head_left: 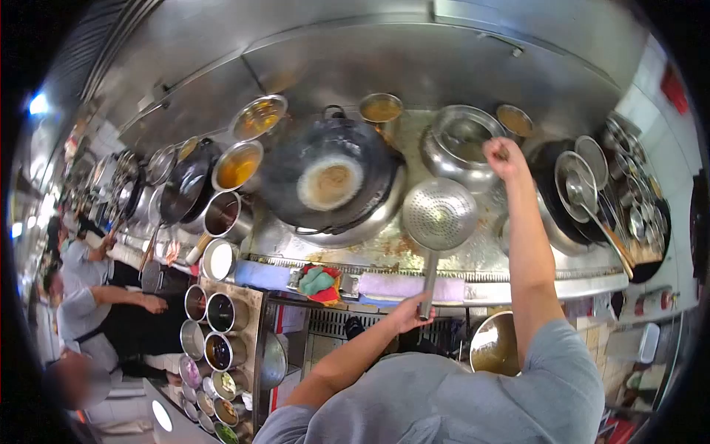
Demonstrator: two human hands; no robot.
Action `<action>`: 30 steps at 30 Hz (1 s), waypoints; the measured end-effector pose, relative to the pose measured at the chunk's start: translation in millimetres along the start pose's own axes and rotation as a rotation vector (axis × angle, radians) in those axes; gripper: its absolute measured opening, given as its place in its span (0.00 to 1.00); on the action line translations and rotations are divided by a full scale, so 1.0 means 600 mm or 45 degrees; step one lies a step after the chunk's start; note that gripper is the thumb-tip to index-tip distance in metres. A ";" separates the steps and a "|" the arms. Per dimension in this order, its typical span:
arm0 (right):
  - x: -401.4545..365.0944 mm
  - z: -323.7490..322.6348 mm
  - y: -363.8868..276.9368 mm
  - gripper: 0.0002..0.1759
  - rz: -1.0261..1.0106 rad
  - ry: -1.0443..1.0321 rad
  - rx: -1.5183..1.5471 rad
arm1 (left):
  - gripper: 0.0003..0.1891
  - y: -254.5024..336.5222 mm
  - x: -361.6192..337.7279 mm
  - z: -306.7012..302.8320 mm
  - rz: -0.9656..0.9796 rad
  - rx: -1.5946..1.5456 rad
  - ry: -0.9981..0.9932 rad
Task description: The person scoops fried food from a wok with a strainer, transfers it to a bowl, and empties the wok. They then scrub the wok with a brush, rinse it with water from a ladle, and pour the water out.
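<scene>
My left hand [411, 314] is wrapped round the handle of a perforated metal strainer [441, 214], whose bowl rests over the stove top in front of me. My right hand [505, 157] is a closed fist at the right rim of a round steel pot [460, 166]. A small brownish end shows at the fist, but I cannot make out what it belongs to. Left of the strainer sits a large black wok [285, 166] with pale, foamy liquid [330, 182] at its bottom.
Steel containers with orange contents [238, 166] stand left of the wok; another steel pot [380, 109] is behind it. Woks and a ladle [579, 189] lie to the right. Folded cloths [318, 283] line the front edge. Co-workers [81, 296] stand at left, beside several ingredient tubs [220, 351].
</scene>
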State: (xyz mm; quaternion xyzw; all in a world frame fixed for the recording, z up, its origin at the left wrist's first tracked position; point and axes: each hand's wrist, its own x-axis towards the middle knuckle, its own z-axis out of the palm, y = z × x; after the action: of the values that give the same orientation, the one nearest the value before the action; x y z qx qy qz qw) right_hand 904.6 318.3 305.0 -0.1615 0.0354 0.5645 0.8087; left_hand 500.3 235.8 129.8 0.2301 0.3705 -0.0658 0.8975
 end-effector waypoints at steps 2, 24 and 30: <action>0.000 0.048 0.008 0.11 0.127 0.058 0.059 | 0.12 0.023 -0.003 0.044 -0.011 0.002 0.173; -0.074 -0.066 0.261 0.10 0.502 -0.213 0.815 | 0.11 0.053 -0.004 0.087 -0.087 -0.328 0.017; -0.148 -0.054 0.140 0.16 -0.004 0.127 -0.808 | 0.11 0.002 -0.040 0.116 -0.216 -0.492 -0.077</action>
State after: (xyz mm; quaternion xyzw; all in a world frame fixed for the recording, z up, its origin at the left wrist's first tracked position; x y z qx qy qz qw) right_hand 799.1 254.5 277.2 -0.4332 -0.1032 0.5376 0.7160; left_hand 527.7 203.4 190.0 0.0196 0.3672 -0.0758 0.9268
